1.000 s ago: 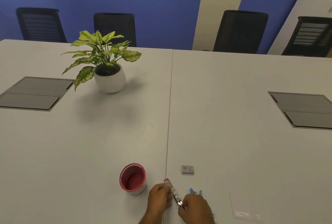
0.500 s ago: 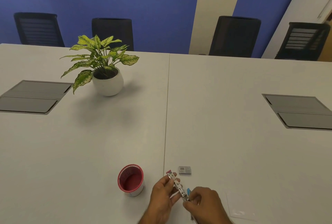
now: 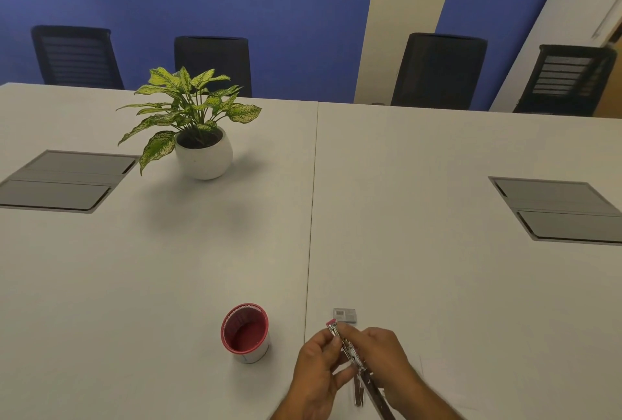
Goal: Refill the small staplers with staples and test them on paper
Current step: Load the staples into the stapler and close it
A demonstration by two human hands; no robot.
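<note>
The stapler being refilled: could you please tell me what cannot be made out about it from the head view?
- Stapler: whether staples sit in its opened channel is too small and blurred to tell.
- Its lower end is cut off by the bottom edge.
- Right hand hides its grip behind the stapler.
- Small box: label too small to read.

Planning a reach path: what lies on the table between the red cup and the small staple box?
In the head view, only bare table and its centre seam lie between the red cup and the staple box.
</note>
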